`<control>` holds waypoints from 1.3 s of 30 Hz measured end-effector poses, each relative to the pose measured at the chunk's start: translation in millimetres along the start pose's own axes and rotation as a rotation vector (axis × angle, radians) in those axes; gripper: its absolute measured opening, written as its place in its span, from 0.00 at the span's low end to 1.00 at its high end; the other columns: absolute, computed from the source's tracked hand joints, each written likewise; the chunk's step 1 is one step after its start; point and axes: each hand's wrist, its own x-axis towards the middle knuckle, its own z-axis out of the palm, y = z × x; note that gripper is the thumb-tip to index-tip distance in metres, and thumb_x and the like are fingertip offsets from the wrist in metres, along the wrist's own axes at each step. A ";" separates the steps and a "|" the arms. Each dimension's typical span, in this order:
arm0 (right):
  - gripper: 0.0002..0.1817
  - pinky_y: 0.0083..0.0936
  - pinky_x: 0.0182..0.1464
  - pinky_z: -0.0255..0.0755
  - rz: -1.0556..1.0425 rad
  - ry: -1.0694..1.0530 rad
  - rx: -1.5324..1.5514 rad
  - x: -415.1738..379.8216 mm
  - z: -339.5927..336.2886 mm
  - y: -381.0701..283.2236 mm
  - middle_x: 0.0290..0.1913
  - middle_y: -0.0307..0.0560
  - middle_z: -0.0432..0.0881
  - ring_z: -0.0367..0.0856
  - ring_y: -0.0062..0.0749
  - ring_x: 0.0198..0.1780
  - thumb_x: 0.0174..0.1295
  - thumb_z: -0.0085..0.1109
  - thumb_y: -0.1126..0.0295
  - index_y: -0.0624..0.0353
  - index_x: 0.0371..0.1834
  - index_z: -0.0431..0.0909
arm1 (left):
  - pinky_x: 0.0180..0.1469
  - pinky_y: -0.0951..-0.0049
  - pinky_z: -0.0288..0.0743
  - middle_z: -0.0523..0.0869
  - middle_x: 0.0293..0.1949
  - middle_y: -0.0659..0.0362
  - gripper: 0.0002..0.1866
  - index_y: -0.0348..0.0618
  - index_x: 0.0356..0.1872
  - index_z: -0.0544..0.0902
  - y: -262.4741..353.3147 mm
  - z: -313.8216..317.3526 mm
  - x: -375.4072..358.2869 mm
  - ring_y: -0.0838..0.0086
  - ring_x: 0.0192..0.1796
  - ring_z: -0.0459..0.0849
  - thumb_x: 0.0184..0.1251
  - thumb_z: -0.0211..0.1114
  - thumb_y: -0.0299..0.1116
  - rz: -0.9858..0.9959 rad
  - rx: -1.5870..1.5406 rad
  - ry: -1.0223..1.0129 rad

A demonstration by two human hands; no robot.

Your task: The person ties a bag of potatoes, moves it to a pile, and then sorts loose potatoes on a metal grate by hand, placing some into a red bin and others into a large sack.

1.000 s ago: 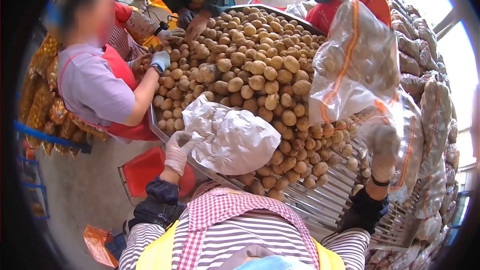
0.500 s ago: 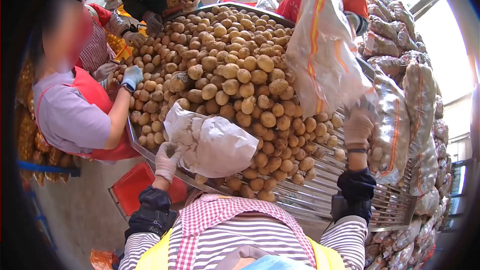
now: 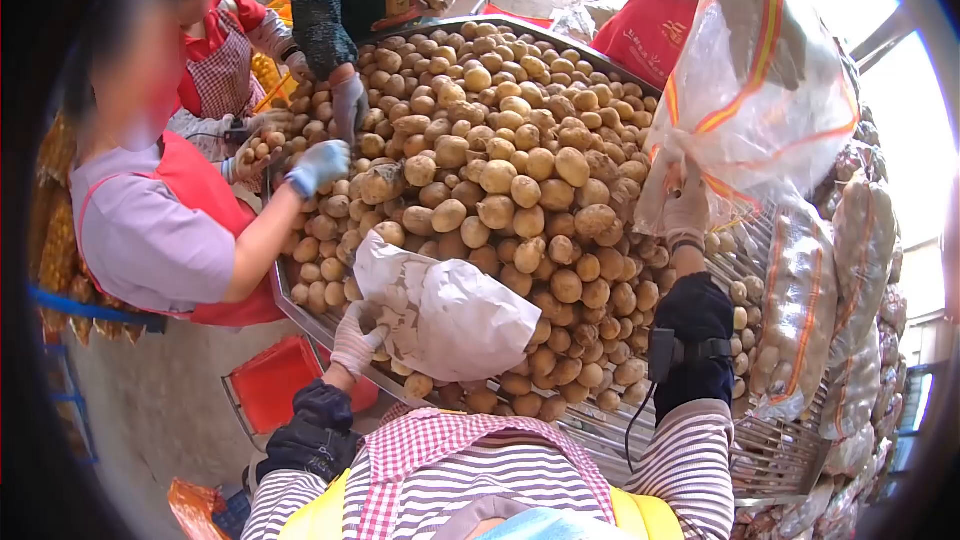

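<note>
A gloved left hand grips the white bag at seven o'clock on the potato heap. The right hand, at three o'clock, seems clenched on a clear striped bag held aloft. This looks like bagging potatoes; next, the clear bag probably needs its mouth opened.

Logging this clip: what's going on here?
A person at a potato-heaped table grips a white bag with the left hand and lifts a clear striped bag with the right hand. Co-workers' gloved hands sort the potatoes on the far side. Filled sacks are stacked at right.
</note>
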 end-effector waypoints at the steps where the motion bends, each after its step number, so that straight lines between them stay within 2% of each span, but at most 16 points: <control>1: 0.29 0.50 0.58 0.76 0.008 0.000 -0.009 3.3 -4.0 10.1 0.56 0.65 0.82 0.82 0.63 0.56 0.64 0.63 0.65 0.52 0.70 0.72 | 0.46 0.72 0.79 0.85 0.40 0.62 0.19 0.43 0.51 0.80 1.5 -0.8 1.7 0.77 0.41 0.83 0.59 0.75 0.28 -0.017 0.017 0.001; 3: 0.18 0.50 0.56 0.76 -0.014 -0.062 -0.044 9.0 -14.4 25.9 0.48 0.63 0.86 0.84 0.62 0.53 0.66 0.59 0.65 0.55 0.57 0.81 | 0.45 0.73 0.79 0.85 0.40 0.63 0.19 0.43 0.50 0.79 -1.4 -2.6 4.5 0.77 0.41 0.82 0.59 0.75 0.27 -0.032 0.032 -0.008; 5: 0.17 0.46 0.54 0.78 0.010 0.008 -0.080 3.1 -29.2 36.4 0.47 0.65 0.87 0.86 0.58 0.51 0.65 0.57 0.70 0.57 0.56 0.84 | 0.46 0.72 0.79 0.85 0.40 0.62 0.19 0.43 0.50 0.80 -7.3 -3.5 8.0 0.77 0.41 0.82 0.59 0.75 0.28 -0.048 -0.018 -0.019; 7: 0.16 0.46 0.52 0.78 -0.051 -0.019 -0.108 -10.8 -48.6 44.9 0.46 0.64 0.87 0.87 0.58 0.50 0.66 0.56 0.69 0.59 0.55 0.83 | 0.46 0.72 0.79 0.85 0.40 0.61 0.19 0.43 0.50 0.80 -10.3 -2.5 7.8 0.76 0.41 0.82 0.58 0.75 0.27 -0.027 -0.032 -0.019; 8: 0.17 0.47 0.52 0.78 -0.011 -0.028 0.058 -19.1 -56.5 48.7 0.44 0.64 0.87 0.87 0.58 0.49 0.65 0.60 0.65 0.62 0.52 0.83 | 0.45 0.72 0.79 0.85 0.40 0.61 0.20 0.43 0.50 0.80 -15.7 -2.9 10.7 0.76 0.40 0.82 0.58 0.75 0.27 0.019 0.010 -0.003; 13: 0.27 0.45 0.53 0.78 0.060 -0.190 0.049 -58.2 -96.3 32.3 0.45 0.66 0.88 0.86 0.62 0.49 0.58 0.71 0.57 0.65 0.54 0.81 | 0.45 0.71 0.78 0.85 0.40 0.59 0.20 0.42 0.50 0.80 -16.9 -2.1 13.2 0.75 0.40 0.82 0.57 0.75 0.27 0.052 0.022 -0.006; 15: 0.19 0.45 0.50 0.78 0.038 -0.203 0.060 -72.9 -92.7 25.1 0.44 0.61 0.87 0.86 0.57 0.45 0.60 0.68 0.64 0.60 0.52 0.80 | 0.44 0.71 0.78 0.84 0.38 0.60 0.20 0.43 0.50 0.80 -15.9 -2.1 13.8 0.75 0.39 0.81 0.57 0.75 0.27 0.075 0.051 0.005; 17: 0.20 0.42 0.51 0.78 0.039 -0.312 -0.004 -84.1 -99.2 20.4 0.45 0.60 0.87 0.87 0.51 0.47 0.60 0.69 0.67 0.61 0.55 0.80 | 0.44 0.70 0.78 0.84 0.38 0.60 0.19 0.43 0.50 0.80 -16.9 -2.5 12.2 0.75 0.39 0.81 0.57 0.75 0.27 0.076 0.053 0.002; 21: 0.23 0.31 0.57 0.78 -0.073 -0.559 0.661 -95.8 -163.9 -29.2 0.50 0.48 0.88 0.85 0.33 0.52 0.60 0.74 0.68 0.58 0.59 0.82 | 0.44 0.71 0.78 0.84 0.38 0.61 0.19 0.43 0.50 0.79 -23.9 -1.4 16.1 0.75 0.39 0.81 0.58 0.74 0.27 0.083 0.088 0.041; 22: 0.17 0.30 0.58 0.78 -0.124 -0.419 0.720 -107.3 -198.1 -59.3 0.52 0.42 0.87 0.84 0.29 0.55 0.63 0.72 0.69 0.57 0.56 0.84 | 0.44 0.71 0.78 0.84 0.38 0.61 0.19 0.43 0.50 0.79 -18.7 -2.2 13.2 0.75 0.39 0.81 0.58 0.74 0.27 0.083 0.094 0.034; 23: 0.13 0.28 0.58 0.78 -0.203 -0.365 0.459 -101.9 -220.0 -69.1 0.52 0.41 0.87 0.83 0.26 0.57 0.67 0.70 0.71 0.60 0.54 0.85 | 0.44 0.70 0.78 0.84 0.38 0.60 0.18 0.43 0.50 0.79 -7.2 -2.0 8.9 0.75 0.39 0.81 0.59 0.74 0.27 0.057 0.061 0.013; 25: 0.12 0.25 0.54 0.78 -0.137 -0.127 0.824 -103.3 -246.0 -88.1 0.49 0.39 0.87 0.83 0.23 0.52 0.69 0.69 0.71 0.60 0.54 0.86 | 0.44 0.70 0.78 0.85 0.39 0.60 0.18 0.43 0.50 0.79 -3.0 -0.5 8.3 0.75 0.39 0.81 0.59 0.74 0.27 0.040 0.022 -0.017; 28: 0.12 0.22 0.49 0.77 -0.054 0.023 0.838 -99.0 -252.9 -42.7 0.45 0.36 0.86 0.81 0.19 0.46 0.70 0.69 0.70 0.61 0.53 0.87 | 0.42 0.69 0.78 0.85 0.38 0.59 0.18 0.43 0.51 0.79 -10.1 -1.7 13.8 0.74 0.38 0.82 0.60 0.73 0.27 0.141 0.057 0.006; 34: 0.10 0.19 0.42 0.76 0.211 -0.094 0.738 -136.8 -244.7 -9.1 0.38 0.32 0.86 0.79 0.14 0.40 0.70 0.70 0.69 0.64 0.48 0.88 | 0.48 0.66 0.79 0.86 0.42 0.56 0.21 0.43 0.52 0.79 -10.9 -2.2 13.2 0.70 0.43 0.83 0.59 0.75 0.29 0.022 0.086 -0.034; 37: 0.09 0.20 0.42 0.76 0.229 -0.124 0.782 -153.0 -249.3 -0.3 0.39 0.34 0.88 0.79 0.15 0.38 0.70 0.70 0.70 0.63 0.46 0.89 | 0.57 0.62 0.77 0.85 0.50 0.52 0.27 0.44 0.59 0.77 1.6 6.5 -0.3 0.65 0.52 0.83 0.59 0.76 0.31 0.088 0.330 0.100; 39: 0.12 0.22 0.42 0.77 0.337 -0.068 0.518 -154.5 -249.6 48.3 0.36 0.37 0.89 0.81 0.18 0.37 0.68 0.72 0.65 0.64 0.45 0.88 | 0.66 0.60 0.72 0.79 0.61 0.47 0.35 0.43 0.67 0.72 6.9 11.7 -5.8 0.59 0.62 0.79 0.59 0.78 0.34 0.233 0.380 0.191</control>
